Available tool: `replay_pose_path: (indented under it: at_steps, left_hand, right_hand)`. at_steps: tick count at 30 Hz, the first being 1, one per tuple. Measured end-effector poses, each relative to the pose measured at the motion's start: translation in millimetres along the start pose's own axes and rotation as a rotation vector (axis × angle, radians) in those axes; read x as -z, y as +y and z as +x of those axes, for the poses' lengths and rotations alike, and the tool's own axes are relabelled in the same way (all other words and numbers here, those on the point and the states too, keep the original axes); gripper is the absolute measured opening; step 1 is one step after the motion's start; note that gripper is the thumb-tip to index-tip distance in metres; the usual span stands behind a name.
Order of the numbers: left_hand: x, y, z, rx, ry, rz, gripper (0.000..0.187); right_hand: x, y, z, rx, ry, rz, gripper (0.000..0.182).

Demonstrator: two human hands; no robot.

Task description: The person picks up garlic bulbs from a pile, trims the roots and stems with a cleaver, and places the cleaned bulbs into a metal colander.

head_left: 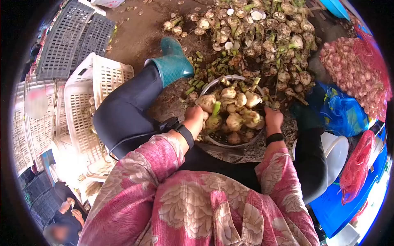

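A round metal basket (211, 85) full of pale, roundish bulbs (234, 121) with short green stem stubs is between my knees. My left hand (193, 117) is closed on its left rim, and my right hand (273, 119) is closed at its right side. Both hands wear dark wristbands. Just beyond the basket, cut green stem pieces (199, 74) lie on the dirt. A large heap of untrimmed bulbs (271, 37) with roots and stalks spreads behind it.
White plastic crates (80, 98) and dark crates (65, 37) stand at the left. A net sack of small bulbs (349, 74), a blue bag (342, 108), a white bucket (334, 151) and red netting (357, 172) are at the right. Another person (65, 217) is at lower left.
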State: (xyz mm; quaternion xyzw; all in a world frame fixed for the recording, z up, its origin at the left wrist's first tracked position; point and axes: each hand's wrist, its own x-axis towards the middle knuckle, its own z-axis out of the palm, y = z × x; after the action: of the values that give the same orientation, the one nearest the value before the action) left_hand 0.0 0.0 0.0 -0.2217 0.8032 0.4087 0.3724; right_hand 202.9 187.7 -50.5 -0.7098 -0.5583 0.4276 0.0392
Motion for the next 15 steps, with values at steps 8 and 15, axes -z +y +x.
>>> replay_pose_path:
  at_steps: [8,15]
  left_hand:
    - [59.5,76.7,-21.2,-0.282,-0.369,-0.236,0.013]
    - [164.0,121.5,-105.9,-0.687,-0.535,-0.801,0.018]
  right_hand:
    - [74.1,-140.7,-36.5,0.371,-0.168,0.346,0.033]
    - [102.0,-307.3,-80.8,0.780,-0.388,0.257,0.037]
